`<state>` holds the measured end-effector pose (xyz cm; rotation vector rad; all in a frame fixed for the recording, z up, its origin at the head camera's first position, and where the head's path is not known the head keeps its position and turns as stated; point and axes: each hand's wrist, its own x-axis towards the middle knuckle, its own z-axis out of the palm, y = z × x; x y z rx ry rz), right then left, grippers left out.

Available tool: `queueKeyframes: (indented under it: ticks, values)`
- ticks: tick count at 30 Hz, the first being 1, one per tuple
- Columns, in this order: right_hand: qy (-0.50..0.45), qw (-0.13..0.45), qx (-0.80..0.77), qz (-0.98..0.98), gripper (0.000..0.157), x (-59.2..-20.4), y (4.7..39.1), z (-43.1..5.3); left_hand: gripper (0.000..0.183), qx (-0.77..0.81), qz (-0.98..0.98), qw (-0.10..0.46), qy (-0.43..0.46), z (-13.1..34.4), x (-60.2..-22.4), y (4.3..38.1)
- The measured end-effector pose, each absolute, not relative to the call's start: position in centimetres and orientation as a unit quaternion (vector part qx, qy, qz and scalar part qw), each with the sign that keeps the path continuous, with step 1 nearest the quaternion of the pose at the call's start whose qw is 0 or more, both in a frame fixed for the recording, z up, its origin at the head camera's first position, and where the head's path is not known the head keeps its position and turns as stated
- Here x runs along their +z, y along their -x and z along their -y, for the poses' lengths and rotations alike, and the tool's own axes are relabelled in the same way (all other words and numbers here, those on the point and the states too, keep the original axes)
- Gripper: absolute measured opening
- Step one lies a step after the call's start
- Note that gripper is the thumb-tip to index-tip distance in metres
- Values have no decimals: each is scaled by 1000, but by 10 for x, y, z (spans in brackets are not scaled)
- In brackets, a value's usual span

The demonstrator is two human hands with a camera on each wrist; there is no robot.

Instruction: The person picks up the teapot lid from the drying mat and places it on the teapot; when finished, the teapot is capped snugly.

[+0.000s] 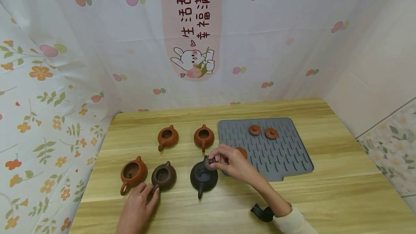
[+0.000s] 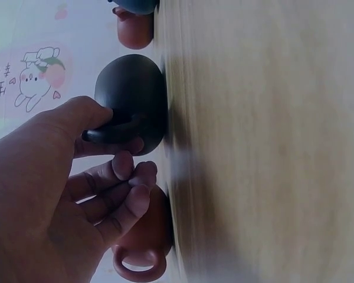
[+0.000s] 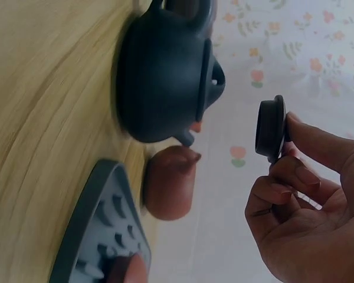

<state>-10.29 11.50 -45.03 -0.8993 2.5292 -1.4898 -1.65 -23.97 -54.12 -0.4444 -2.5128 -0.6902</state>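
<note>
My left hand (image 1: 138, 201) pinches the handle of a dark brown teapot (image 1: 171, 181) standing on the table, its top uncovered. In the left wrist view, thumb and fingers meet at the handle of that teapot (image 2: 130, 85). My right hand (image 1: 232, 162) pinches a small dark brown lid (image 1: 211, 166) by its knob. The right wrist view shows this lid (image 3: 272, 130) held up edge-on, apart from the black teapot (image 3: 165, 76). In the head view the lid overlaps the spout side of the black teapot (image 1: 203, 183), which has its own lid on.
A large reddish-brown teapot (image 1: 139, 178) without its lid stands left of the dark brown one. Two smaller lidless teapots, one left (image 1: 172, 141) and one right (image 1: 209, 138), stand behind. A grey mat (image 1: 292, 154) bears several reddish lids (image 1: 255, 130), one partly hidden by my right hand.
</note>
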Motion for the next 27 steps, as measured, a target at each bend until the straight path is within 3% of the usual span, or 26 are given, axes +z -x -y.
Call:
queueKeyframes:
  ticks: [9, 16, 21, 27]
  values:
    - [304, 46, -481, -821, 19, -447, 104, -93, 37, -251, 923, 247, 158, 246, -558, 18]
    - [333, 36, -480, -811, 18, -451, 107, -74, 16, -235, 930, 236, 154, 237, -537, 14]
    - [330, 48, -474, -815, 19, -450, 105, -60, 25, -217, 941, 217, 141, 228, -517, 11]
    - [331, 57, -471, -815, 18, -448, 105, -44, 15, -231, 938, 216, 140, 242, -550, 17]
